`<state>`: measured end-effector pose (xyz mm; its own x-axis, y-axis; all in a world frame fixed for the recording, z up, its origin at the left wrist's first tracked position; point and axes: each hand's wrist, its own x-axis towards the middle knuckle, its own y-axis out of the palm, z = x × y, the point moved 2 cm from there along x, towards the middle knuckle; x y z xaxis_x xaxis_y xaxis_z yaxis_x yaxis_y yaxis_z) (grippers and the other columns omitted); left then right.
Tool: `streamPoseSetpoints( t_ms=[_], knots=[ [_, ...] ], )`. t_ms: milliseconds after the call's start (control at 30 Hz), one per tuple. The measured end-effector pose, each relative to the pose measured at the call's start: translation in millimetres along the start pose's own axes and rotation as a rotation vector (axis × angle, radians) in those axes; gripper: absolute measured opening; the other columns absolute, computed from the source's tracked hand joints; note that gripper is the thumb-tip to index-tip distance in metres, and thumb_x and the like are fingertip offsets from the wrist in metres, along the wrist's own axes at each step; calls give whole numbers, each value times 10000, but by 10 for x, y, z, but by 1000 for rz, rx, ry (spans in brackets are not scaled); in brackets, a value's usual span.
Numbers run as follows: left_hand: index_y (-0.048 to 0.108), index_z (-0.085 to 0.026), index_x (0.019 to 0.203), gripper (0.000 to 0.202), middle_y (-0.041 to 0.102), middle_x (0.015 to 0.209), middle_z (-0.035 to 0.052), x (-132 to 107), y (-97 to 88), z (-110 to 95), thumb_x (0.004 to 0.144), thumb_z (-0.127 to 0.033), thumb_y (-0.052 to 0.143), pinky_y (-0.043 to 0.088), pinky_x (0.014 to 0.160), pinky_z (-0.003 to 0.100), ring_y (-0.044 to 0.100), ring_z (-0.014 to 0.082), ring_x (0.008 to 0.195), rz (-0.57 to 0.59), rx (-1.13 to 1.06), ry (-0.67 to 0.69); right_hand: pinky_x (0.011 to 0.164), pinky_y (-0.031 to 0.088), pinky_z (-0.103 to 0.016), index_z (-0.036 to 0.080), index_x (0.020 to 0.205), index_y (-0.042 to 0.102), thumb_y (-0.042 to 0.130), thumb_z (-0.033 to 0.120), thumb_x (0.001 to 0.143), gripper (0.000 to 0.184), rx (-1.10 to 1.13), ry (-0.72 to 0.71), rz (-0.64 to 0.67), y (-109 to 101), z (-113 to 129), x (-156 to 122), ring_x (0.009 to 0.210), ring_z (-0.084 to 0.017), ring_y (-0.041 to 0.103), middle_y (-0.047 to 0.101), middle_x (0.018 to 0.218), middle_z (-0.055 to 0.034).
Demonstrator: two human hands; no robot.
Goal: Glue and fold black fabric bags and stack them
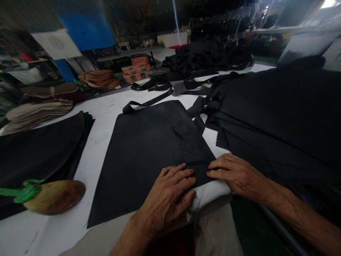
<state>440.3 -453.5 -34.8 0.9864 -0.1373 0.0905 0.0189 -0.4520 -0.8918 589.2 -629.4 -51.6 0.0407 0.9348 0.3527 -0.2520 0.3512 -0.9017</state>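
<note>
A flat black fabric panel (141, 149) lies on the white-covered table, its near right corner under my hands. My left hand (170, 192) rests on the panel's near edge with its fingers laid out on the cloth and slightly apart. At the right edge, my right hand (237, 176) touches the corner with stretched fingertips; its thumb is mostly hidden. Slight creases run across the cloth above the fingertips. Below the corner, the white table cover (210, 193) is bunched and curls over the table edge.
Large black fabric (277, 113) is heaped at right. More black sheets (39, 149) lie left, with a brownish rounded object tied in green (58, 197) on them. Black straps (151, 99) trail behind the panel. Orange-brown boxes (135, 69) and folded cloth stacks (39, 112) stand farther back.
</note>
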Motion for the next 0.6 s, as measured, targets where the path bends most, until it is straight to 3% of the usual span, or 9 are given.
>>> streamPoseSetpoints(
  t_ms=[233, 333, 433, 600],
  knots=[
    [623, -238, 1079, 220, 594, 1238, 1, -29, 11, 35, 905, -257, 491, 308, 1039, 373, 433, 190, 1250, -75, -144, -33, 831, 494, -342, 204, 1044, 642, 393, 43, 837, 361, 91, 15, -47, 23, -34, -43, 952, -178, 603, 664, 1056, -66],
    [661, -195, 983, 196, 640, 1157, 27, -67, 17, 28, 910, -264, 493, 316, 1042, 318, 480, 166, 1206, -151, -224, -34, 826, 523, -304, 226, 919, 668, 389, 56, 823, 341, 143, 71, -102, 3, -73, -82, 950, -172, 641, 689, 1038, -52],
    [674, -172, 877, 187, 672, 1074, 42, -102, 15, 19, 897, -268, 515, 339, 1033, 297, 529, 165, 1155, -207, -250, -23, 745, 562, -265, 256, 782, 682, 433, 168, 843, 271, 193, 200, -161, -78, -178, -56, 884, -191, 680, 713, 986, -33],
    [641, -233, 963, 190, 613, 1201, -15, -197, -45, -74, 898, -339, 497, 326, 1044, 321, 478, 162, 1215, -318, -72, 56, 615, 591, -306, 274, 870, 708, 526, 387, 812, 222, 193, 386, -319, -347, -326, 332, 746, -244, 695, 725, 865, -47]
  ],
)
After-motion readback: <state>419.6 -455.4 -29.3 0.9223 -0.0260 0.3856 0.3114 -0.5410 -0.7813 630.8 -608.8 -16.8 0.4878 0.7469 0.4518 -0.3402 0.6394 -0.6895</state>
